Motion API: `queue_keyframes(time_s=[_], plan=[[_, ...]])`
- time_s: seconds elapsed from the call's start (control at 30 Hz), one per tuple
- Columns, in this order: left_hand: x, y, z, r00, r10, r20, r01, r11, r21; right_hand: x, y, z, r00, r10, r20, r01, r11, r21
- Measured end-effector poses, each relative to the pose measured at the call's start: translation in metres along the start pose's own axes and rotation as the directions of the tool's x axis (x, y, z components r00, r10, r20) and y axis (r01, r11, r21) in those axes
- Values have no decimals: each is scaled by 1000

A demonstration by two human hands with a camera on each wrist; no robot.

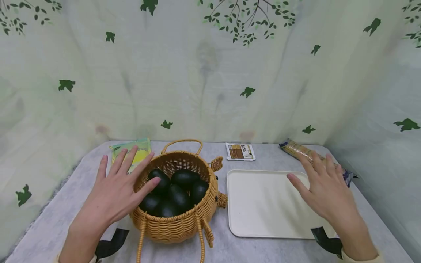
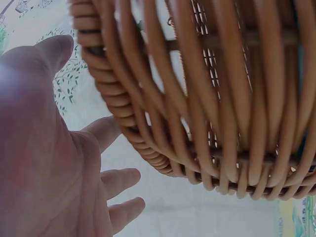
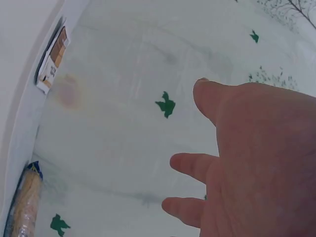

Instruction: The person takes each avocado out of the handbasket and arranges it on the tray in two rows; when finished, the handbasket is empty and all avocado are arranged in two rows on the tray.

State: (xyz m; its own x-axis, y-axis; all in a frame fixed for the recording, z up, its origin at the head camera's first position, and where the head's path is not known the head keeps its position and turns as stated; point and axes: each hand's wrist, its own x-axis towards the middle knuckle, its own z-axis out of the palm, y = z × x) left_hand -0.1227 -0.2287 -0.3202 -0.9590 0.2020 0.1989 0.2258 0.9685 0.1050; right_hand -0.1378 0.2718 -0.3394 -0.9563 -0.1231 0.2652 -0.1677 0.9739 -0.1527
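Note:
A wicker basket (image 1: 174, 228) with an animal-face side stands left of the middle, holding several dark, glossy oval things (image 1: 180, 197) that look like avocados. My left hand (image 1: 118, 193) is spread with straight fingers over the basket's left rim, its thumb overlapping the dark ovals in the head view. In the left wrist view that hand shows beside the basket's woven wall (image 2: 222, 98), holding nothing. My right hand (image 1: 325, 190) hovers with fingers spread over the right part of a white rectangular tray (image 1: 263, 204), and its palm is bare in the right wrist view.
Behind the left hand lies a green and yellow packet (image 1: 139, 149). A small brown and white packet (image 1: 241, 151) lies behind the tray. At the back right, a long clear-and-blue bag (image 1: 292, 148) is partly hidden by the right hand. A patterned curtain (image 1: 184, 73) encloses the table.

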Motion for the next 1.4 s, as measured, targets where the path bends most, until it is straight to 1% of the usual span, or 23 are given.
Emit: queue_keyframes(time_s=[0.17,0.4,0.57,0.67,0.73,0.83,0.93,1.07,1.17,1.23,1.3,1.33,1.4], plan=[[0,1,0,1000,6,4,-6,1000,-16,4,-11,-5,999,-23,-29,23,1000,-15],[0,1,1,1000,17,21,-16,999,-31,11,-33,-15,998,-44,-45,44,999,9],[0,1,3,999,22,43,-21,999,-41,17,-52,-18,997,-57,-50,57,998,-13],[1,1,4,998,21,51,-18,998,-54,21,-61,-18,994,-81,-74,79,996,-28],[1,2,5,998,21,57,-17,997,-73,23,-66,-16,988,-111,-107,109,994,-31],[3,2,6,997,30,66,-23,994,-106,25,-74,-13,972,-163,-169,161,987,-26],[6,2,8,997,64,45,-57,988,-142,28,-83,-9,956,-199,-217,201,980,-11],[9,1,13,994,112,10,-108,977,-186,33,-95,-4,947,-215,-237,229,973,32],[11,1,17,991,131,5,-127,970,-207,37,-105,0,936,-239,-259,264,962,66],[12,0,20,990,139,6,-134,967,-216,39,-113,2,923,-268,-275,301,950,84],[12,0,23,990,142,11,-135,960,-246,42,-121,4,912,-294,-288,335,936,107],[12,0,24,990,144,14,-135,954,-268,43,-124,5,909,-302,-288,347,930,121],[13,0,26,989,145,15,-133,941,-311,45,-132,6,910,-311,-276,359,922,147]])
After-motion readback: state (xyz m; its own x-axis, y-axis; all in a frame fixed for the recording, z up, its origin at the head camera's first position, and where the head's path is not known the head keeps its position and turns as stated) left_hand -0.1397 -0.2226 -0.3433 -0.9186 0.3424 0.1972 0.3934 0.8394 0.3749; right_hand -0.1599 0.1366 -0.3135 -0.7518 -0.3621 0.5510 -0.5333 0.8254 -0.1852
